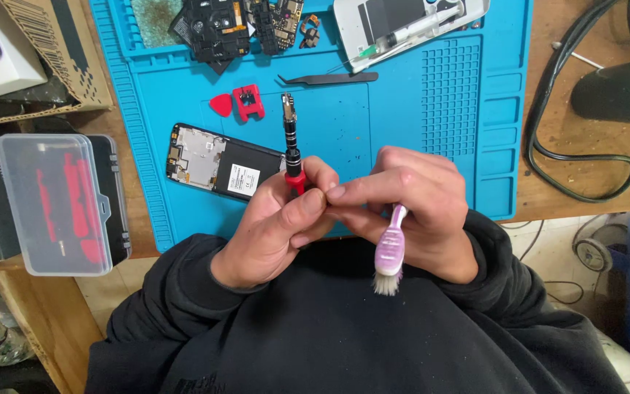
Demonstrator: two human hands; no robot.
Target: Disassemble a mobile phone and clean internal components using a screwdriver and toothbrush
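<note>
My left hand (pixel 278 222) grips a black and red precision screwdriver (pixel 290 142), its handle pointing away from me over the blue work mat (pixel 417 109). My right hand (pixel 413 201) holds a pink and white toothbrush (pixel 390 252) with its bristles pointing toward my body. The fingertips of both hands meet in the middle, pinching something too small to make out. An opened phone (pixel 220 160) with its back off lies on the mat just left of my left hand.
Black tweezers (pixel 329 78), a red pick (pixel 222 104) and a red clip (pixel 249 102) lie on the mat. Circuit boards (pixel 242 25) and a white phone shell with a syringe (pixel 402 25) sit at the far edge. A clear tool case (pixel 56 204) stands left; black cables (pixel 577 138) lie right.
</note>
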